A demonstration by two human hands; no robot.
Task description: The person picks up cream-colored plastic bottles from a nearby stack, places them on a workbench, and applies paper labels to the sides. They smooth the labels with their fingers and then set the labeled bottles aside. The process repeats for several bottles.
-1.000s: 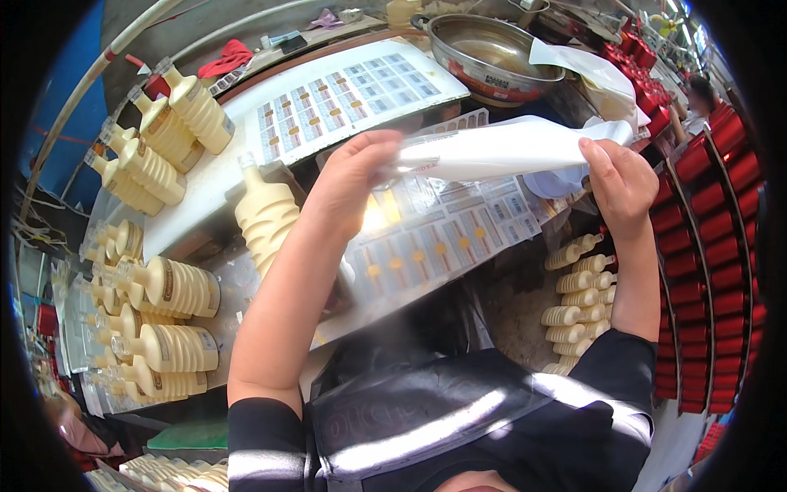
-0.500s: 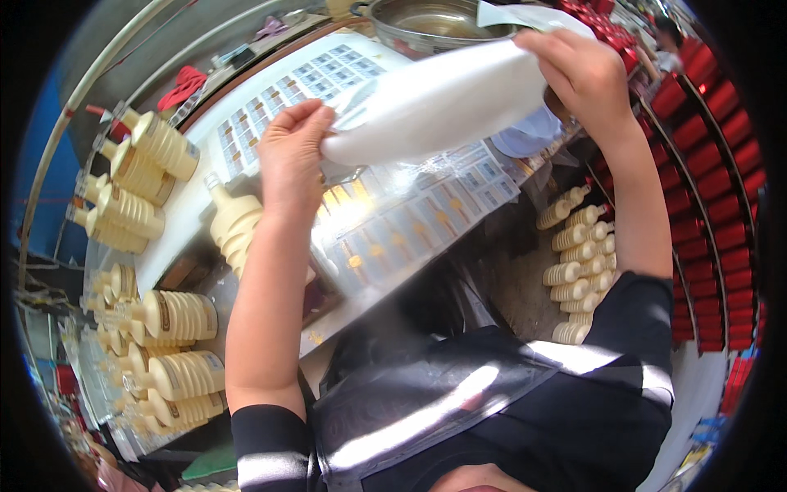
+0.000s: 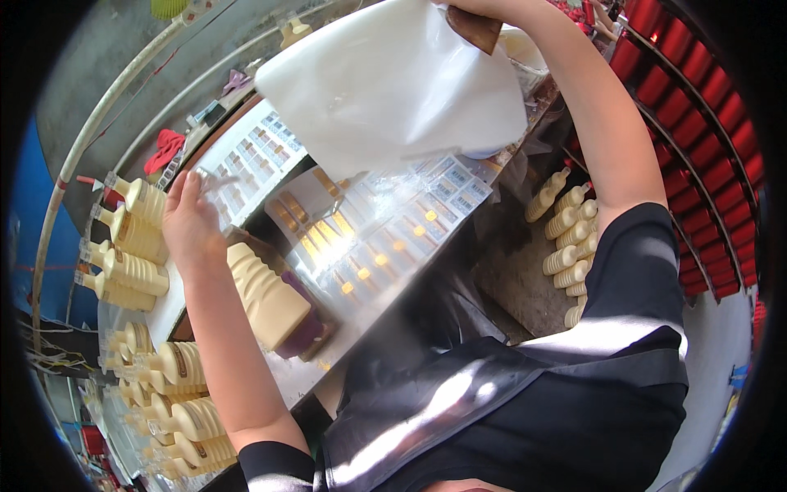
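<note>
My right hand [image 3: 492, 6], partly cut off by the top edge, is closed at the edge of a large white sheet [image 3: 393, 82]. The sheet spreads over the far part of the table. Just under that hand is a brown flat piece [image 3: 475, 29], perhaps a scraper; whether the hand grips it too is hidden. My left hand [image 3: 193, 215] is raised left of the sheet, fingers drawn together; a blurred translucent bit shows by the fingertips. Below it a cream ribbed bottle [image 3: 266, 299] lies on a dark stand [image 3: 316, 338]. Label sheets with gold strips [image 3: 381, 261] lie on the table.
Cream bottles [image 3: 135, 234] stand and lie in several groups on the left, and more bottles [image 3: 566, 234] stand lower right of the table. Racks of red containers [image 3: 689, 90] fill the right side. A red cloth [image 3: 166, 149] lies at the back left.
My left hand has let go of the white sheet and moved left and down. My right hand has moved up and left, and the sheet has spread out. The cream bottle's base now shows.
</note>
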